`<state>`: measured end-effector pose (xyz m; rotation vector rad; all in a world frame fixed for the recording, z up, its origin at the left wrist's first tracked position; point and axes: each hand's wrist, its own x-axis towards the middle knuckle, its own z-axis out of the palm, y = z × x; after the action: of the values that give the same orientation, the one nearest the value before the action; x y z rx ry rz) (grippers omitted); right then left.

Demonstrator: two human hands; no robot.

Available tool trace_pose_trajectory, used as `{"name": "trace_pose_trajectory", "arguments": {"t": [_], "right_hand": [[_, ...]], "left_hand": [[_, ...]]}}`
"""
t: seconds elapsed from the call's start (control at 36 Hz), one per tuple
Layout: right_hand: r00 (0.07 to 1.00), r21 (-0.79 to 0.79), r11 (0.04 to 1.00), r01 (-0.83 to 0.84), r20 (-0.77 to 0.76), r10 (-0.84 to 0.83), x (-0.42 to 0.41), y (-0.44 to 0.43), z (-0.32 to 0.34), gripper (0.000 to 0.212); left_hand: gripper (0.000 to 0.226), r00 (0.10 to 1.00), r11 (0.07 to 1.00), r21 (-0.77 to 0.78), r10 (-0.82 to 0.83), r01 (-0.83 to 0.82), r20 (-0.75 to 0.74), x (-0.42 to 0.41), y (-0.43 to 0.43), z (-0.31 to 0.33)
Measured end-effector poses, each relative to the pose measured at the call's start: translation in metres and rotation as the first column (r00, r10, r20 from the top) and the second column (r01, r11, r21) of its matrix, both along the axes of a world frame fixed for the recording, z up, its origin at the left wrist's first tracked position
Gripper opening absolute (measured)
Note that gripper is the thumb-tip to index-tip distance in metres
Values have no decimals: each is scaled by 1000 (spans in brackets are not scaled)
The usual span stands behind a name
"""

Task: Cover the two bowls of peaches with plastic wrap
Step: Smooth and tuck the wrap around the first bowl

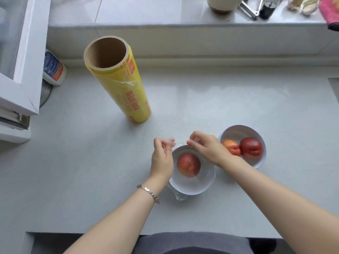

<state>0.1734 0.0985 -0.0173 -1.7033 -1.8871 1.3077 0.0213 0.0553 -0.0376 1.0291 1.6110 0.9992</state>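
— How far along?
— Abt halfway thru bowl no. 1. The plastic wrap (178, 194) lies over the near white bowl (191, 186) w/ one peach (188, 165) inside. The near side's down, bunched in crinkles under the rim. My left hand (162, 156) and right hand (205, 147) are at the far rim, fingers curled, each pinching the film's far edge, pulled thin btwn them.
— And no. 2?
— The far bowl (238, 132), just beside it on the right, has two peaches (251, 148) and no wrap yet. It'll need a fresh sheet off the roll (119, 83), which is yellow w/ a cardboard core, standing on end further back on the smooth grey table (91, 162).
— Feel?
— Film's glossy, prob clingy. Bowls are round and slick.
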Motion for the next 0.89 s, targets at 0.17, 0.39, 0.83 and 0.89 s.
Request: {"name": "trace_pose_trajectory", "arguments": {"t": [0.17, 0.39, 0.83, 0.89], "right_hand": [[987, 214, 967, 138, 55, -153, -16, -12, -15, 23], [960, 220, 938, 269, 22, -281, -23, -8, -20, 24], [846, -272, 826, 493, -72, -528, -15, 4, -34, 23], [841, -342, 805, 484, -72, -536, -14, 3, -31, 20]], "left_hand": [[23, 986, 986, 20, 168, -167, -14, 15, 4, -4], [23, 941, 939, -81, 338, -334, 33, 16, 13, 3], [11, 908, 847, -358, 419, -393, -6, 5, 17, -10], [9, 911, 821, -430, 413, -376, -8, 4, 15, -10]]}}
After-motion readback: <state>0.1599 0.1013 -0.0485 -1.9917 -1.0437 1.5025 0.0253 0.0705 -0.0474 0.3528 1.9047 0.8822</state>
